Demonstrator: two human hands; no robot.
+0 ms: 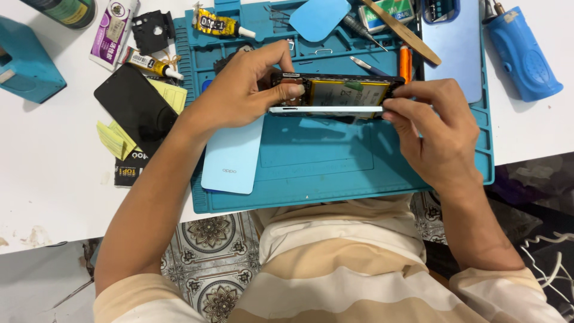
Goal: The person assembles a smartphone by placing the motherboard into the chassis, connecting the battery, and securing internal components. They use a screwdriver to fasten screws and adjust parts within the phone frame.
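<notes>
Phone body [335,96], opened with its battery showing, is held on edge just above the blue repair mat [335,161]. It seems light but fragile, so the safe hold is at the two short ends of the frame. Left hand [239,96] pinches the left end, thumb and fingers pressed close. Right hand [436,128] pinches the right end, probably with thumb and forefinger. Pale blue back cover [230,158] lies on the mat, lower left of the phone.
</notes>
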